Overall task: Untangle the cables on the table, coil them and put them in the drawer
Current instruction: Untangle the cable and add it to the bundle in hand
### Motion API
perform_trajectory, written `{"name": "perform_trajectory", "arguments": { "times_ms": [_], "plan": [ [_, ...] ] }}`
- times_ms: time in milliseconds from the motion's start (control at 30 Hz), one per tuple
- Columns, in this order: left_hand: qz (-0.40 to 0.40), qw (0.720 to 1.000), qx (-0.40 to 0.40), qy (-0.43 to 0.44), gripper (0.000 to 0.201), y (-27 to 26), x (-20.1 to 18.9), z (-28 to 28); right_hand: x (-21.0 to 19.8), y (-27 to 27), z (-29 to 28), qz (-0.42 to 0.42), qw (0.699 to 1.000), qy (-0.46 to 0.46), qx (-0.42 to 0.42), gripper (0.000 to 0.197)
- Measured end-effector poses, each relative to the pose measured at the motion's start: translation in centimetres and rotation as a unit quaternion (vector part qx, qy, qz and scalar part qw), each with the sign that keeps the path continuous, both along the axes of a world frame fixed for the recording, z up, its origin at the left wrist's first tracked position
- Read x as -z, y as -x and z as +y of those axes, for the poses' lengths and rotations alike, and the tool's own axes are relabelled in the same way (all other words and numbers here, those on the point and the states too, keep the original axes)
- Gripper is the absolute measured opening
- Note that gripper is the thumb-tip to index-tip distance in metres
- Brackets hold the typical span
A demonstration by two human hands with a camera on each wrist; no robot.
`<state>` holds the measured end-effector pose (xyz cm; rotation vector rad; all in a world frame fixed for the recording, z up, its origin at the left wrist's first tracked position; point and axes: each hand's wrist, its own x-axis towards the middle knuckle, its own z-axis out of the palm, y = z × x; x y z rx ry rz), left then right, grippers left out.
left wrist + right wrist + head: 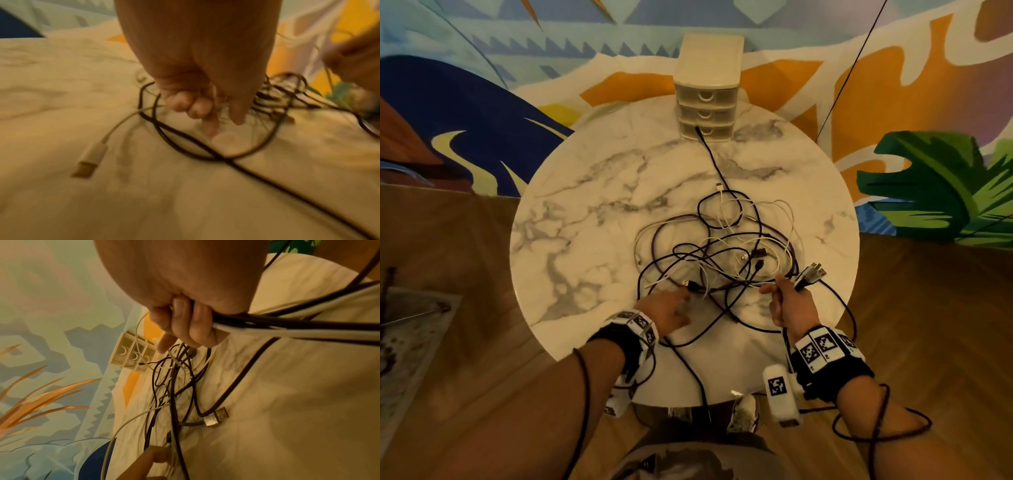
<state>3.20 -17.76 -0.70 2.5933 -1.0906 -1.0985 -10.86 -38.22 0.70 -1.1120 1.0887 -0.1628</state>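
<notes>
A: Where are the cables [722,246]?
B: I see them tangled on the desk [592,205], near right of centre; the drawer unit [706,102] stands at the far edge.
A: Hands?
B: My right hand [786,303] is clenched round a bundle of cable ends. My left hand [669,308] reaches into the tangle; blur hides whether it grips anything.

Setting: furnished indoor room, likely a home or lounge. Round marble-patterned counter [599,212] stands on wood plank floor [465,342]. Painted mural wall [482,68] at 12 o'clock. Small cream three-drawer organiser [707,89] at counter's 12 o'clock edge.
</notes>
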Motion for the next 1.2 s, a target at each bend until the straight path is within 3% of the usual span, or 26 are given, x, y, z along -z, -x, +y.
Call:
{"name": "perform_trajectory", "arguments": {
  "times_ms": [100,167,300,400,500,600,667,800,867,900,967,1000,1033,1200],
  "plan": [
    [-0.105,0.99,0.091,0.008,0.03,2.0,0.4,-1.0,0.2,0.1,-0.2,0.007,1.0,0.005,-0.004,0.051],
    [-0.127,0.986,0.104,0.029,0.033,2.3,-0.3,-1.2,0.3,0.1,-0.3,0.013,1.0,0.008,-0.003,0.051],
    [-0.134,0.984,0.041,0.107,0.032,0.5,-2.5,-1.0,0.7,0.2,-0.4,0.01,1.0,0.007,0.011,0.051],
    [-0.121,0.972,-0.088,0.18,0.028,-1.3,-4.3,-0.3,0.7,0.1,-0.4,0.011,1.0,0.009,0.019,0.051],
    [-0.139,0.935,-0.226,0.235,0.031,-4.6,-6.8,1.2,0.6,0.1,-0.5,0.015,0.999,0.007,0.031,0.05],
    [-0.196,0.873,-0.311,0.32,0.034,-8.4,-10.6,2.1,0.5,0.1,-0.6,0.016,0.999,0.011,0.04,0.051],
    [-0.19,0.825,-0.366,0.387,0.035,-10.2,-12.9,1.8,0.6,0.0,-0.6,0.018,0.999,0.009,0.044,0.05],
    [-0.097,0.724,-0.475,0.491,0.031,-11.1,-13.5,1.0,0.7,0.0,-0.5,0.017,0.999,0.006,0.048,0.049],
    [-0.004,0.701,-0.529,0.478,0.032,-10.6,-12.0,0.6,0.7,0.0,-0.5,0.018,0.998,0.007,0.052,0.049],
    [0.052,0.716,-0.538,0.443,0.032,-9.9,-11.2,0.2,0.8,0.0,-0.4,0.021,0.998,0.009,0.052,0.049],
    [0.151,0.781,-0.486,0.362,0.033,-7.8,-10.2,-0.8,0.9,-0.1,-0.2,0.024,0.999,0.009,0.042,0.049],
    [0.192,0.794,-0.449,0.362,0.033,-6.8,-10.2,-1.5,0.9,-0.2,0.0,0.025,0.999,0.009,0.035,0.049],
    [0.228,0.786,-0.423,0.388,0.032,-6.1,-10.6,-2.2,0.9,-0.3,0.1,0.025,0.999,0.013,0.029,0.048],
    [0.387,0.645,-0.4,0.524,0.032,-5.7,-14.1,-4.2,0.7,-0.4,1.0,0.029,0.999,0.035,-0.005,0.047]
  ]
}}
